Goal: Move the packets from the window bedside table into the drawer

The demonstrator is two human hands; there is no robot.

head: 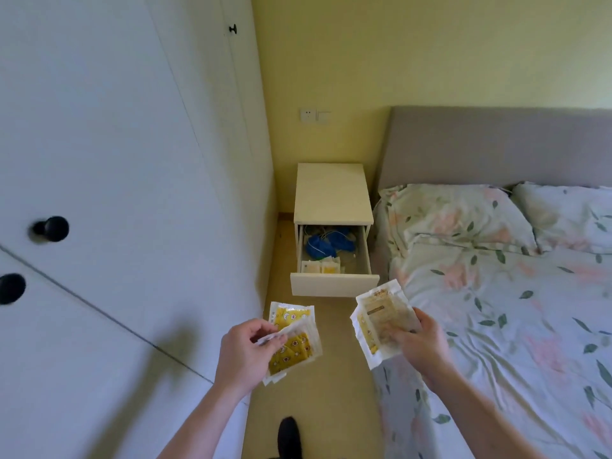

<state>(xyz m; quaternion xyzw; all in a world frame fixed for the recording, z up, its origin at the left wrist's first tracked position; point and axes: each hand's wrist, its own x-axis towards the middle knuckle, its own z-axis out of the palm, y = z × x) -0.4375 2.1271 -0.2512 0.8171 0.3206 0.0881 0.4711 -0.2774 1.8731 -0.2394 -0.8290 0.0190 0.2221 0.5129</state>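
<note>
Packets fill both hands, held in front of the open drawer (334, 260). On the left stands a white wardrobe (99, 160) with three black knobs (51, 228). The left hand (245, 352) pinches a small stack of yellow packets (291, 342) by its near left edge, thumb on top and fingers curled under; I count at least two there, perhaps three, fanned slightly. Ahead, the white bedside table (332, 193) has a bare top, and its drawer is pulled out: two more packets (320, 268) lie against the front left corner, with blue bundles (326, 244) and thin cords behind them. The right hand (417, 342) grips a second stack (381, 323) by its right edge, printed back up; at least two, the exact count hidden by overlap. To the right is a bed (513, 309) with floral bedding and two pillows (460, 217).

These look like light, thin, crinkly sachets with sealed flat borders, probably slick against each other, so a loose stack could slide apart. Pinching across the whole stack at a sealed edge seems safest, then lowering it flat into the free front right corner of the drawer
</note>
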